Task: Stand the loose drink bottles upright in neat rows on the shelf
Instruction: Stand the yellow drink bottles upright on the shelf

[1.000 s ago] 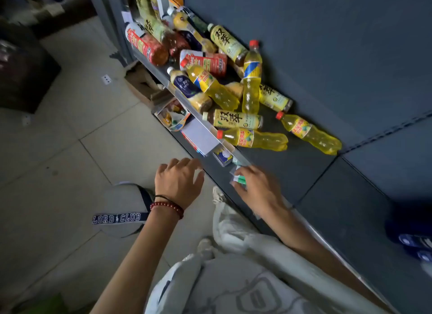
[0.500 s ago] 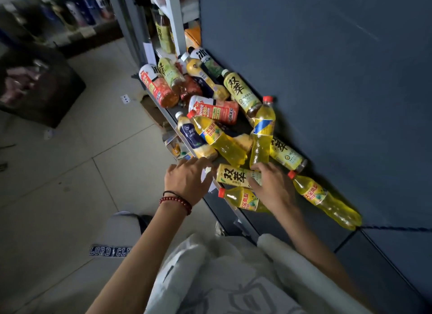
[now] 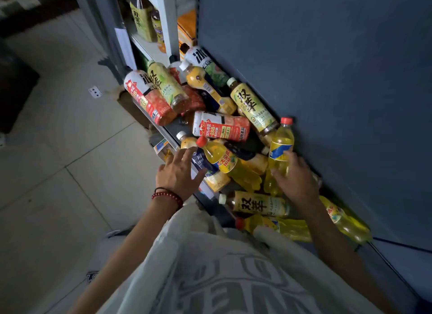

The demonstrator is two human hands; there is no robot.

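Note:
Several loose drink bottles lie in a heap on a low dark shelf [image 3: 233, 216] against a blue back panel. My right hand [image 3: 295, 177] closes around the lower body of a yellow bottle with a red cap and blue label [image 3: 280, 143], which leans up against the panel. My left hand [image 3: 178, 172], fingers spread, hovers over a navy-labelled orange juice bottle [image 3: 203, 162] at the shelf's front edge, touching or nearly touching it. A yellow bottle with a red cap [image 3: 225, 160] lies between my hands. A tea bottle with a yellow label [image 3: 258, 203] lies below my right hand.
Red-labelled tea bottles [image 3: 221, 129] and more yellow-labelled ones [image 3: 254, 105] are piled farther along the shelf. Another yellow bottle [image 3: 346, 222] lies under my right forearm. A white upright [image 3: 167, 23] carries a higher shelf with standing bottles. Tiled floor [image 3: 70, 173] lies to the left.
Both hands reached forward into the pile. My right hand went from the lying tea bottle to the leaning yellow bottle; my left moved onto the navy-labelled bottle. The view moved closer.

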